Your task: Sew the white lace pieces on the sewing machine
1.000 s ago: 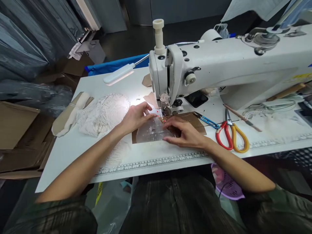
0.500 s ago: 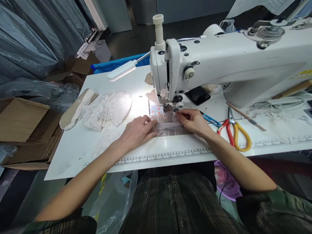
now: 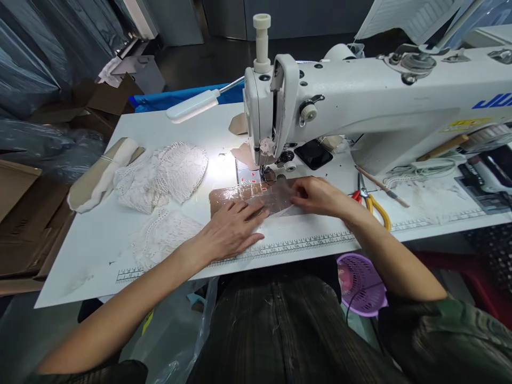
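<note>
A white bench (image 3: 132,133) carries a sewing machine (image 3: 360,106) at upper right. At frame centre a clear plastic sheet (image 3: 256,194) over brown card lies below the needle. The left hand (image 3: 232,232) presses flat on it, fingers spread; the right hand (image 3: 316,194) pinches its right edge.

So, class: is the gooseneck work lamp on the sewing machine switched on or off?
On. A bright pool of light falls on the table below the lamp, just left of the needle area, washing out the white lace pieces.
</note>
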### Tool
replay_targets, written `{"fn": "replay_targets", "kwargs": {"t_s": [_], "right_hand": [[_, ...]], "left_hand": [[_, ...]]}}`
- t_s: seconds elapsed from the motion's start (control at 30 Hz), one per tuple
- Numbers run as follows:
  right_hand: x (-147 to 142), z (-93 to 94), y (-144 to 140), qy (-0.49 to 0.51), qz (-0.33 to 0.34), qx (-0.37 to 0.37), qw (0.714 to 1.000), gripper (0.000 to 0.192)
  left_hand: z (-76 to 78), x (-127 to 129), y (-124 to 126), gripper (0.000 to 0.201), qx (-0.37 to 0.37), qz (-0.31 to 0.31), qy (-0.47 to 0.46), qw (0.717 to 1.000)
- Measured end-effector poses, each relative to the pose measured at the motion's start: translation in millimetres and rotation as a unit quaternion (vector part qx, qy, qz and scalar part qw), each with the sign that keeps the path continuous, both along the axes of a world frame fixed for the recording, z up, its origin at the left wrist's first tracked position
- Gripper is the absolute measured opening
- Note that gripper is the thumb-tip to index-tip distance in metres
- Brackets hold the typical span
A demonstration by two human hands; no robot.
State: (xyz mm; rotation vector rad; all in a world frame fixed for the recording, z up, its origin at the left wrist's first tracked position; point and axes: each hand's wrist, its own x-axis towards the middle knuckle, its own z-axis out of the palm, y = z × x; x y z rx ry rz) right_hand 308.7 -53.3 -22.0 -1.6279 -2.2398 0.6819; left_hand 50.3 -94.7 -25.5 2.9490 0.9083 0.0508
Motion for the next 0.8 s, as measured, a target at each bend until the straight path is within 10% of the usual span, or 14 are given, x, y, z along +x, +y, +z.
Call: {"fn": "replay_targets", "kwargs": {"t_s": [0.27,0.47,0.63,0.8], "right_hand": [[-29.2,-14.9,-18.5,0.338,-0.097,0.082,0.932,0.029],[-45.4,-12.7,-23.4,0.441,-0.113,-0.017,0.890,0.037],[-63.5,-6.5,-18.9,0.542,-0.200,-0.102,0.810,0.045],[-80.6,-5.1,-18.0,0.645,-0.268,-0.159,0.698,0.045]], "left_hand": [[0.3,9.7,3.2,0.055,0.033,0.098,0.058,0.993],[3.7,-18.5,21.1,0.047,0.034,0.092,-0.082,0.992],[-1.4,-26.5,18.0,0.041,-0.018,-0.027,-0.099,0.995],[-8.8,-24.3,33.0,0.047,-0.002,0.036,-0.033,0.999]]}}
